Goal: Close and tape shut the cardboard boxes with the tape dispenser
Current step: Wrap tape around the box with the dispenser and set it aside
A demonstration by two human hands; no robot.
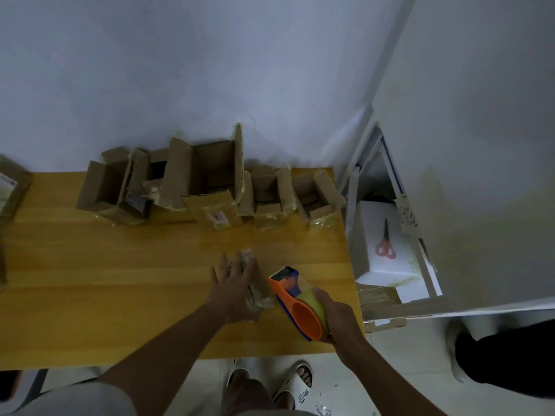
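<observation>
left hand (232, 276): flat, fingers straight, pressing small box (255, 283), frame centre | right hand (336, 318): gripping tape dispenser (297, 304) just beside it

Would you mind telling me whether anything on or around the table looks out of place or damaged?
The open boxes along the wall edge of the table look battered, with torn tape remnants hanging from their flaps. A pair of scissors lies off the table, on a white box to the right.
</observation>
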